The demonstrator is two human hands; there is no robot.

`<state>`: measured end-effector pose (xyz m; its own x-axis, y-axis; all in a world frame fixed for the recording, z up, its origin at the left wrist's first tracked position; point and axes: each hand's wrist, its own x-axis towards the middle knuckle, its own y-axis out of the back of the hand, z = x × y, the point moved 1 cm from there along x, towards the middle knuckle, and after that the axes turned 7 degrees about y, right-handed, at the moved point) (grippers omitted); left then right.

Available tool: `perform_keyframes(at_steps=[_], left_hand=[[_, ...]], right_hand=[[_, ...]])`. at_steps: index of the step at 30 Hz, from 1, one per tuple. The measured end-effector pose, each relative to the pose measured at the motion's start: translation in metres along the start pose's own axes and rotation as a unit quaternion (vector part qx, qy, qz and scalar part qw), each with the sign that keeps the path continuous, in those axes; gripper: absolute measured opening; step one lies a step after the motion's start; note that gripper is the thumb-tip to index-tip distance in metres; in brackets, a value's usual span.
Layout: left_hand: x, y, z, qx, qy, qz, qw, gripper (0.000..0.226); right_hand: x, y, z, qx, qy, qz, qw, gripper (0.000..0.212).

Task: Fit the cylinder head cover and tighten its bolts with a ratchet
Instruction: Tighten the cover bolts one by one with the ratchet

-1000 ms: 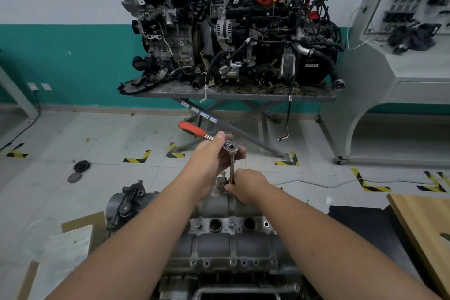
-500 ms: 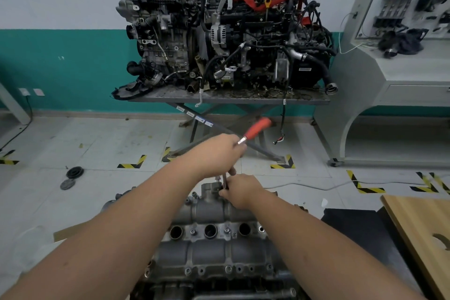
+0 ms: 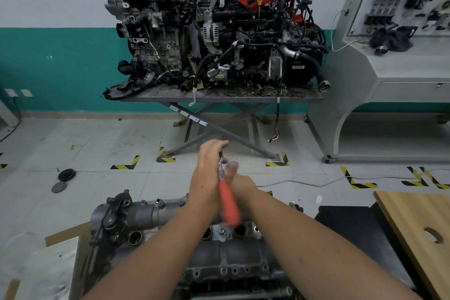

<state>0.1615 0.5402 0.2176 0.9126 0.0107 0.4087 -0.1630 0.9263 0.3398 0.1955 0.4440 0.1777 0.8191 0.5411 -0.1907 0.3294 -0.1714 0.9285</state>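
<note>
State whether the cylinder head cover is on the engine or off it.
On. The cylinder head cover sits on the engine block, with the ratchet working above its far edge.

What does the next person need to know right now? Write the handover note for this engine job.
Left hand: on the head end of the ratchet, orange handle pointing back toward you, blurred mid-swing.
Right hand: behind the ratchet, at the far edge of the cover; what it grips is hidden.
Cover: sitting on the engine in front of you.
Done: cover is in place; ratchet is working a far-edge bolt.
Left: finish that bolt, then check the rest; their tightness cannot be judged from here.
</note>
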Motion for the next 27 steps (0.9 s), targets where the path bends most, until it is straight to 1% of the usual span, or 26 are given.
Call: perform_keyframes(at_steps=[1,2,3,5,6,7,8,9,11,14,17,20,24,26,27], left_hand=[[-0.002,-0.004,0.004,-0.084,0.054,0.012,0.995,0.059],[-0.003,-0.009,0.006,-0.159,0.117,0.029,0.980,0.055],[-0.002,-0.013,0.007,-0.211,0.181,0.045,0.960,0.051],[0.004,-0.013,0.005,-0.271,0.290,0.060,0.916,0.050],[0.008,-0.011,0.004,-0.309,0.319,0.069,0.893,0.047],[0.013,-0.006,0.003,-0.345,0.330,0.079,0.875,0.042],[0.017,0.000,0.003,-0.366,0.331,0.082,0.866,0.036],[0.022,0.004,0.003,-0.372,0.328,0.075,0.865,0.031],[0.025,0.013,0.006,-0.359,0.319,0.028,0.877,0.026],[0.024,0.022,0.009,-0.342,0.304,-0.041,0.888,0.026],[0.025,0.030,0.012,-0.334,0.321,-0.068,0.884,0.026],[0.033,0.034,0.017,-0.286,0.349,-0.096,0.887,0.023],[0.047,0.038,0.029,-0.143,0.362,-0.169,0.905,0.021],[0.053,0.038,0.038,-0.037,0.337,-0.207,0.918,0.022],[0.055,0.036,0.043,0.028,0.306,-0.226,0.924,0.023]], right_hand=[[-0.001,0.003,-0.002,-0.010,-0.036,-0.018,0.999,0.025],[0.003,0.002,0.002,-0.009,-0.063,-0.032,0.997,0.024],[0.003,0.003,0.000,0.001,-0.081,-0.042,0.996,0.024],[0.007,0.005,-0.001,0.008,-0.099,-0.034,0.994,0.025],[0.009,0.002,0.001,0.012,-0.106,-0.030,0.994,0.026],[0.010,0.002,0.002,0.009,-0.111,-0.026,0.993,0.027],[0.011,0.001,0.002,0.006,-0.106,-0.022,0.994,0.029],[0.010,0.000,0.002,0.001,-0.110,-0.020,0.994,0.030],[0.012,-0.002,0.004,0.012,-0.114,-0.011,0.993,0.030],[0.011,-0.004,0.004,0.019,-0.113,-0.005,0.993,0.027],[0.012,-0.004,0.005,0.007,-0.104,-0.002,0.995,0.019],[0.011,-0.005,0.006,0.004,-0.098,0.002,0.995,0.022],[0.011,-0.005,0.006,0.007,-0.092,0.005,0.996,0.027],[0.013,-0.007,0.007,0.010,-0.087,-0.002,0.996,0.024],[0.013,-0.008,0.009,0.007,-0.078,0.000,0.997,0.022]])
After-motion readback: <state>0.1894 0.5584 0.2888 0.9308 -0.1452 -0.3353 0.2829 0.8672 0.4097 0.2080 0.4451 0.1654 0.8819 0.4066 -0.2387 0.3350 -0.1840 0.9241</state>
